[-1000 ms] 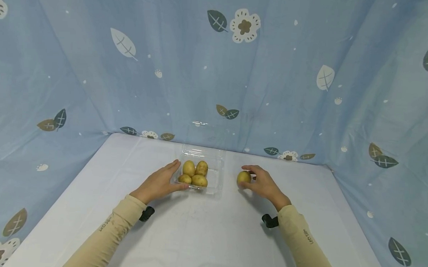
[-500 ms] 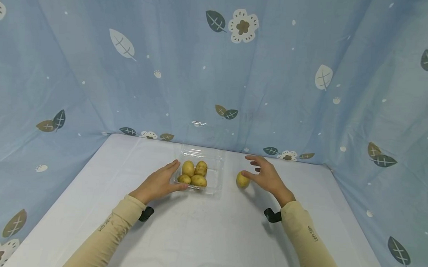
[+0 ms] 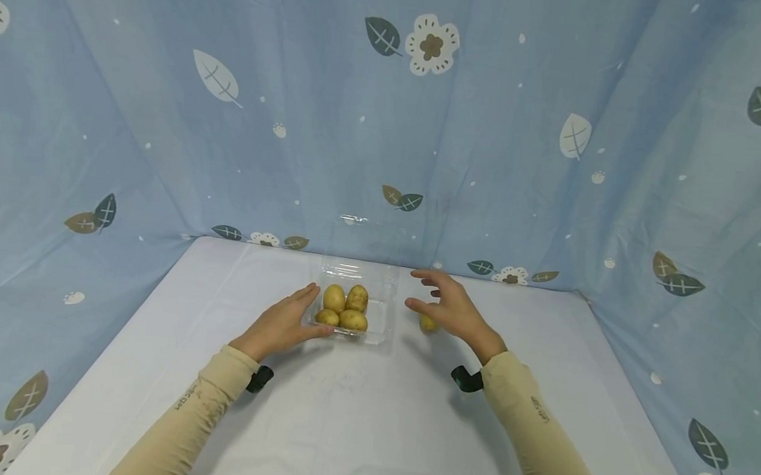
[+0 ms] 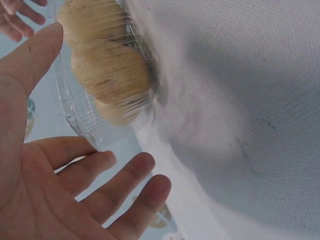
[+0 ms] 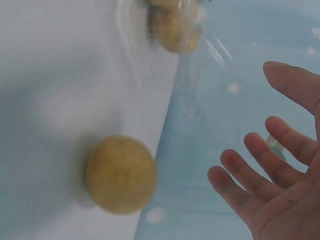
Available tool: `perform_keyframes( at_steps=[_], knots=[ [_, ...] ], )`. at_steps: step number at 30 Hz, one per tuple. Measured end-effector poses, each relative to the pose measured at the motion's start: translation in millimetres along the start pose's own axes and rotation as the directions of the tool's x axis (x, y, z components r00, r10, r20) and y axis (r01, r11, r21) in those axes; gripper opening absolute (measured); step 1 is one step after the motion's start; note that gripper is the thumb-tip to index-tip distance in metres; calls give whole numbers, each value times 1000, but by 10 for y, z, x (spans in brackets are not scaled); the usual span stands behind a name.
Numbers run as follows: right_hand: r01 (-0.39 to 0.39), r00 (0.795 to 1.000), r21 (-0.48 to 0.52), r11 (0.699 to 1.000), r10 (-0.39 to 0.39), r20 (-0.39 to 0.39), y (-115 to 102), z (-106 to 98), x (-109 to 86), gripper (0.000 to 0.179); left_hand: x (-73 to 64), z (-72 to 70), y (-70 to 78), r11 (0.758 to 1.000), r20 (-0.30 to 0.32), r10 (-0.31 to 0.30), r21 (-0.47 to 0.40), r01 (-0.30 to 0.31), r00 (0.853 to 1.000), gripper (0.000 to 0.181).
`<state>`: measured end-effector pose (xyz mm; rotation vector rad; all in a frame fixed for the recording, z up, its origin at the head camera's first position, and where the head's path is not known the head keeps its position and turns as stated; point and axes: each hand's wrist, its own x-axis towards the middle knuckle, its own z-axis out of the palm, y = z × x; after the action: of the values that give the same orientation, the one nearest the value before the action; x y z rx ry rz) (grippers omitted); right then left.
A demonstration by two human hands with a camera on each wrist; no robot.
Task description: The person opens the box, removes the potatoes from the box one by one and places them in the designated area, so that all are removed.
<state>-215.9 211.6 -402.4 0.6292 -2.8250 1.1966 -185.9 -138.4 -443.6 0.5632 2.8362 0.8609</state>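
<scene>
A clear plastic clamshell box (image 3: 380,313) stands on the table with its lid up and several yellow potatoes (image 3: 354,320) in its left half. My left hand (image 3: 283,325) rests at the near left corner of the box, fingers spread. In the left wrist view its thumb (image 4: 42,55) lies at the rim and the index finger touches the corner. My right hand (image 3: 456,311) hovers to the right of the box with spread fingers and nothing in them. Partly hidden below it, a single potato (image 3: 428,324) lies on the table; the right wrist view shows this potato (image 5: 121,174) apart from the fingers.
A white cloth covers the table (image 3: 361,418). A blue curtain (image 3: 308,158) with leaves and flowers hangs behind and at both sides, close behind the raised lid. Small black wrist-worn devices (image 3: 466,379) stick out under both sleeves.
My right hand has let go of the single potato, lifted off it and shifted left toward the box. The potato stays on the table. My left hand keeps its place.
</scene>
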Motion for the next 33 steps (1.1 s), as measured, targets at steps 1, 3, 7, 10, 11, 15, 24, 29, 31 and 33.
perform_keyframes(
  at_steps=[1,3,7,10,11,15,24,29,31,33],
  knots=[
    [8,1000,-5,1000,-8,1,-26,13,11,58,1,1,-1,1000,-1,1,0,-1,1000,102],
    [20,1000,-6,1000,-20,5,-80,45,29,58,1,2,-3,1000,-2,2,0,-2,1000,102],
    [32,999,11,999,-32,23,-183,132,67,58,-1,6,-6,1000,-6,4,2,-4,1000,101],
    [40,998,34,999,-42,45,-253,209,93,54,-2,7,-5,1000,-8,4,3,-4,1000,100],
    [47,997,45,998,-50,53,-270,237,99,52,-1,8,-4,1000,-8,3,4,-3,1000,100],
    [74,994,83,994,-80,72,-304,344,124,48,-7,3,13,1000,-6,-1,-1,1,1000,100],
    [90,989,123,988,-104,108,-366,509,193,47,8,10,-3,1000,-11,-6,3,6,1000,101],
    [80,982,122,989,-99,158,-366,605,222,48,-4,-2,14,1000,-11,5,2,-5,1000,99],
    [67,980,110,992,-86,179,-367,641,233,47,-7,-4,17,1000,-11,9,6,-9,1000,99],
    [59,978,96,994,-77,195,-376,669,243,46,-8,-3,19,1000,-10,9,9,-9,1000,99]
  ],
)
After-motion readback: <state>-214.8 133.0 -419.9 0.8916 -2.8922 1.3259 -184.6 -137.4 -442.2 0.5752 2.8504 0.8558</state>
